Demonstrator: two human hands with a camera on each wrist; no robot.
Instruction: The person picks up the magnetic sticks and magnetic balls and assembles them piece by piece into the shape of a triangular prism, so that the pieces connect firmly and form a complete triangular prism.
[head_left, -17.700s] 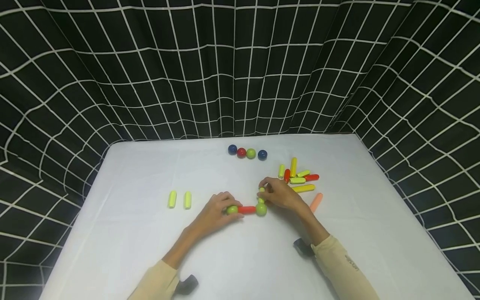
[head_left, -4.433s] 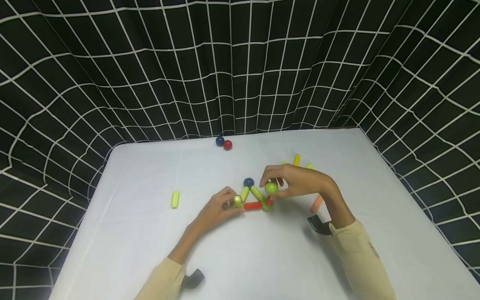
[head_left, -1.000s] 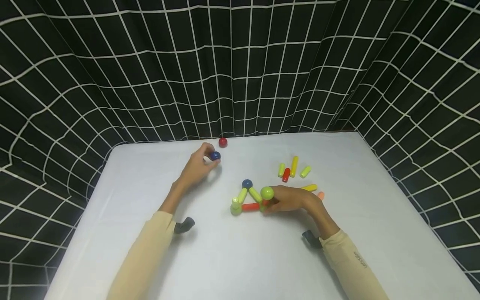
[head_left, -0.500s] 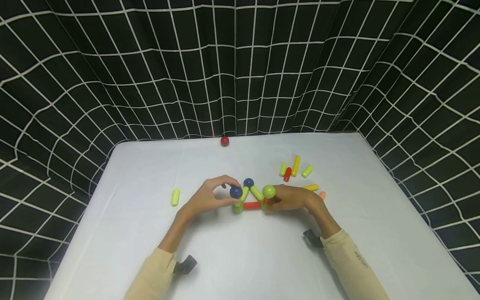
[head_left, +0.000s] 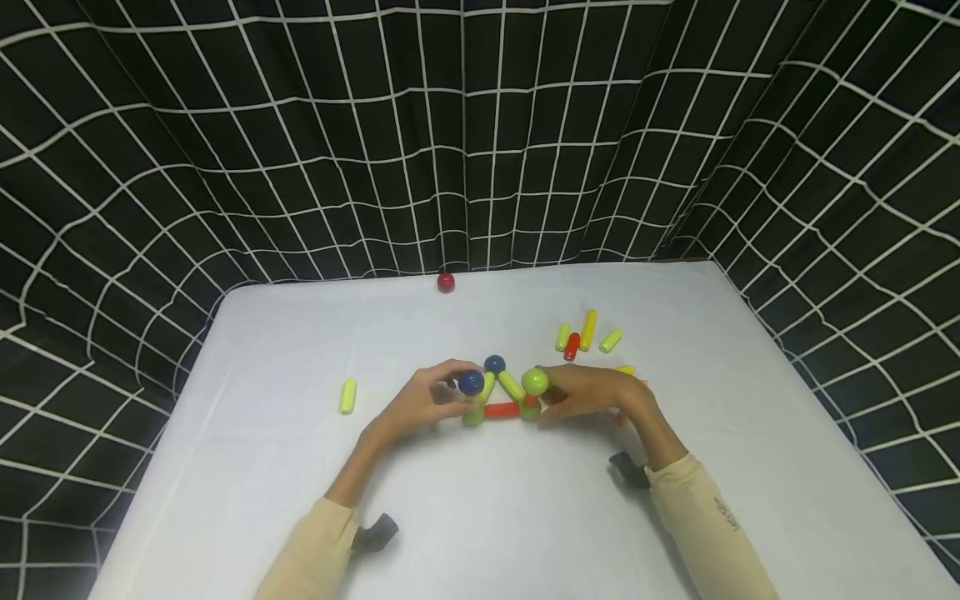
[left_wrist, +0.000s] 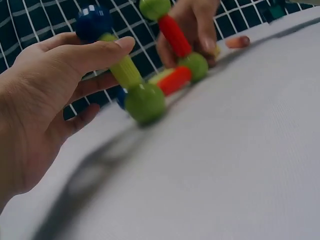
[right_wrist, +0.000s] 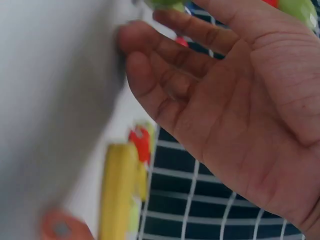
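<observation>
My left hand [head_left: 427, 396] pinches a blue ball [left_wrist: 94, 22] atop an upright yellow-green stick [left_wrist: 125, 70], thumb crossing where they meet. That stick stands on a green ball [left_wrist: 145, 103]. A lying red stick [head_left: 502, 410] joins this ball to another green ball [left_wrist: 194, 67]. From that second ball rises a red stick [left_wrist: 175, 36] capped by a green ball [head_left: 535, 382]. Two lying yellow-green sticks meet at a rear blue ball [head_left: 494, 364]. My right hand [head_left: 588, 390] is loosely curled close beside the red upright; its contact is partly hidden.
A red ball [head_left: 446, 282] lies at the table's back edge. One yellow-green stick [head_left: 348, 396] lies to the left. Right of centre are several loose sticks, among them a yellow stick [head_left: 588, 330] and a red stick [head_left: 572, 346]. A dark gridded curtain [head_left: 465, 167] surrounds the white table [head_left: 480, 517].
My left hand has brought the blue ball from the back of the table onto the left upright stick. My right hand has eased slightly rightward, baring more of the lower green ball.
</observation>
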